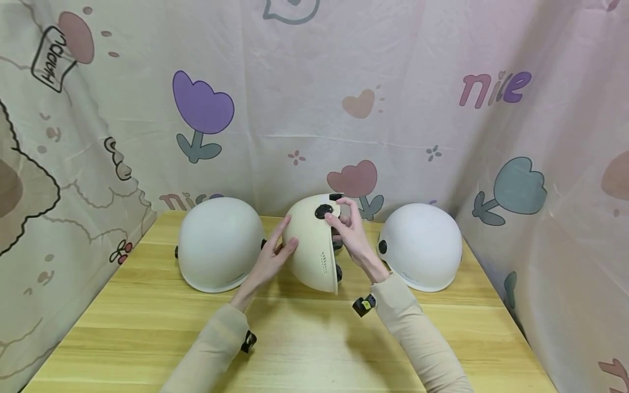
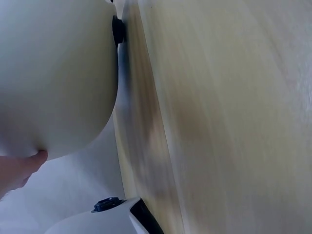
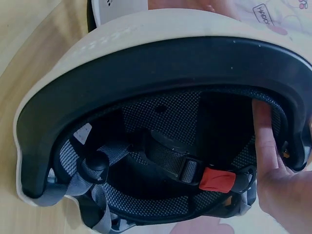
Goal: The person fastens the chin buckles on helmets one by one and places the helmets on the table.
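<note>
I hold the cream helmet (image 1: 309, 248) between my two hands, tilted on its side, with its opening toward the right. My right grip (image 1: 357, 234) is narrow: the thumb is on the outside, at the round black fitting (image 1: 321, 210), and fingers (image 3: 264, 134) reach inside, so the edge is pinched. My left grip (image 1: 269, 257) is wide, fingers rather straight and thumb apart, touching the rounded shell from the left. Inside the cream helmet there is a dark lining (image 3: 161, 114) and a strap with a red buckle piece (image 3: 217, 179). The bench (image 1: 295, 349) is below it; whether they touch, I cannot tell. An off-white helmet (image 1: 220, 245) stands left of the cream helmet, a white helmet (image 1: 421, 245) right of it, and a printed cloth (image 1: 295, 82) hangs behind.
</note>
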`<state>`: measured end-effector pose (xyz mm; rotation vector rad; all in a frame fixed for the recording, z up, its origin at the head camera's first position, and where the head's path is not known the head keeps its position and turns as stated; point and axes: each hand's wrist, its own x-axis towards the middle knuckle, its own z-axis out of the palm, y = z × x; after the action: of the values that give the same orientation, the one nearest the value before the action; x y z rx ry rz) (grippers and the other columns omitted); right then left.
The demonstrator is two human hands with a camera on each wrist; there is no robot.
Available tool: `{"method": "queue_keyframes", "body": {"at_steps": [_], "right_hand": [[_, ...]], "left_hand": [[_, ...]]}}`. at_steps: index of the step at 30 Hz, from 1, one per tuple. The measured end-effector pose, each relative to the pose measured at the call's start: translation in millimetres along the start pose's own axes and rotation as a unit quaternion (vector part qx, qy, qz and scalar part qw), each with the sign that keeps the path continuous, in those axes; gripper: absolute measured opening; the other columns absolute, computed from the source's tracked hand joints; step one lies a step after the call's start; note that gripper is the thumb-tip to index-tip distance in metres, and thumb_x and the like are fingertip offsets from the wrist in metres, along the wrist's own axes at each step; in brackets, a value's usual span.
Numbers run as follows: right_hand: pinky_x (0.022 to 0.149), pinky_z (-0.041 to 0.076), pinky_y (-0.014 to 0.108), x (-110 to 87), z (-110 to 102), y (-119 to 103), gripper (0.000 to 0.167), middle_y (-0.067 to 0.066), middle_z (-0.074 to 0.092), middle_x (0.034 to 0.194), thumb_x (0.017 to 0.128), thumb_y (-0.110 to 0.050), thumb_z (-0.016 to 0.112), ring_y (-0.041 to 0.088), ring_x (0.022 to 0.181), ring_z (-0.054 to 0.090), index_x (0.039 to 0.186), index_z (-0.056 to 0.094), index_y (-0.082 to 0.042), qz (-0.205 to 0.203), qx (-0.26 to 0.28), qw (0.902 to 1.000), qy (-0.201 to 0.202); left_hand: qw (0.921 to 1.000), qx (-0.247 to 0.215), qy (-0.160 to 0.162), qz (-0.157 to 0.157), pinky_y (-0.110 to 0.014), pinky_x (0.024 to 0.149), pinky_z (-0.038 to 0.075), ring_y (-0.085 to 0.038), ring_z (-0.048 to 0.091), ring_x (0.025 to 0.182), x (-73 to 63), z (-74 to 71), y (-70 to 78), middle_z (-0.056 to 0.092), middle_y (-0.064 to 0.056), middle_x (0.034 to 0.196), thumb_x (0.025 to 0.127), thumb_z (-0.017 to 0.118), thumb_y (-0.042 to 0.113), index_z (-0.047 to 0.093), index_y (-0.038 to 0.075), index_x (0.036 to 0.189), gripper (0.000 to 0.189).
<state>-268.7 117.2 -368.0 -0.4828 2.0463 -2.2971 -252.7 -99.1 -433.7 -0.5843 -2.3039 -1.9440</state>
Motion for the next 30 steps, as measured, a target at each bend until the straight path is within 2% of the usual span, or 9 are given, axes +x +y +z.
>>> {"method": "queue_keyframes", "body": {"at_steps": [4, 8, 11, 17, 23, 26, 30], "right_hand": [[0.057, 0.056, 0.022, -0.1, -1.8, 1.0, 0.040, -0.004, 0.064, 0.077, 0.103, -0.008, 0.052, 0.009, 0.060, 0.066, 0.135, 0.028, -0.013, 0.003, 0.038, 0.9993, 0.003], [0.059, 0.057, 0.023, -0.6, -4.2, 1.2, 0.042, -0.004, 0.068, 0.086, 0.104, -0.008, 0.051, 0.010, 0.063, 0.067, 0.138, 0.026, -0.013, 0.010, 0.075, 0.9971, 0.009], [0.062, 0.060, 0.024, -1.0, -6.0, 1.5, 0.044, -0.003, 0.070, 0.091, 0.104, -0.008, 0.050, 0.011, 0.066, 0.070, 0.141, 0.024, -0.012, 0.011, 0.092, 0.9956, 0.014], [0.058, 0.057, 0.023, -1.1, -7.7, 2.1, 0.044, -0.005, 0.068, 0.087, 0.105, -0.007, 0.048, 0.009, 0.064, 0.067, 0.141, 0.023, -0.012, 0.015, 0.116, 0.9931, 0.014], [0.056, 0.051, 0.020, -1.7, -11.3, 2.8, 0.038, -0.006, 0.066, 0.083, 0.105, -0.008, 0.048, 0.007, 0.063, 0.064, 0.137, 0.028, -0.016, 0.027, 0.135, 0.9900, 0.033], [0.054, 0.048, 0.019, -2.1, -14.1, 3.9, 0.040, -0.008, 0.068, 0.082, 0.106, -0.009, 0.047, 0.007, 0.062, 0.064, 0.139, 0.027, -0.015, 0.030, 0.144, 0.9885, 0.038], [0.050, 0.046, 0.018, -2.5, -17.8, 6.5, 0.036, -0.009, 0.070, 0.079, 0.106, -0.008, 0.046, 0.007, 0.056, 0.062, 0.137, 0.029, -0.017, 0.031, 0.174, 0.9833, 0.046]], "left_hand": [[0.9999, 0.009, 0.011, 0.007, -0.059, 0.125, 0.018, -0.035, 0.008, 0.158, 0.6, -1.2, 0.0, 0.008, -0.011, 0.171, 0.106, 0.051, 0.019, 0.020, 0.023, 0.162, 0.064], [0.9994, 0.019, 0.027, 0.008, -0.060, 0.126, 0.014, -0.033, 0.005, 0.159, 1.0, -2.4, 0.2, 0.009, -0.010, 0.171, 0.107, 0.050, 0.020, 0.022, 0.023, 0.162, 0.062], [0.9992, 0.019, 0.035, 0.006, -0.059, 0.126, 0.015, -0.032, 0.008, 0.159, 1.3, -3.1, -0.2, 0.012, -0.009, 0.171, 0.107, 0.049, 0.022, 0.023, 0.023, 0.162, 0.061], [0.9991, 0.012, 0.042, -0.001, -0.061, 0.125, 0.018, -0.034, 0.014, 0.158, 0.6, -3.9, -1.1, 0.015, -0.008, 0.170, 0.108, 0.046, 0.024, 0.021, 0.024, 0.162, 0.060], [0.9987, 0.012, 0.045, -0.022, -0.067, 0.123, 0.017, -0.035, 0.010, 0.158, -1.0, -5.6, -4.3, 0.012, -0.007, 0.171, 0.110, 0.041, 0.029, 0.017, 0.025, 0.163, 0.059], [0.9985, 0.018, 0.041, -0.032, -0.071, 0.120, 0.015, -0.038, 0.009, 0.158, -2.3, -6.4, -6.0, 0.010, -0.007, 0.171, 0.110, 0.039, 0.030, 0.015, 0.026, 0.163, 0.058], [0.9985, 0.016, 0.037, -0.038, -0.072, 0.120, 0.014, -0.039, 0.005, 0.158, -3.2, -6.8, -7.4, 0.008, -0.007, 0.172, 0.110, 0.038, 0.030, 0.015, 0.027, 0.163, 0.058]]}}
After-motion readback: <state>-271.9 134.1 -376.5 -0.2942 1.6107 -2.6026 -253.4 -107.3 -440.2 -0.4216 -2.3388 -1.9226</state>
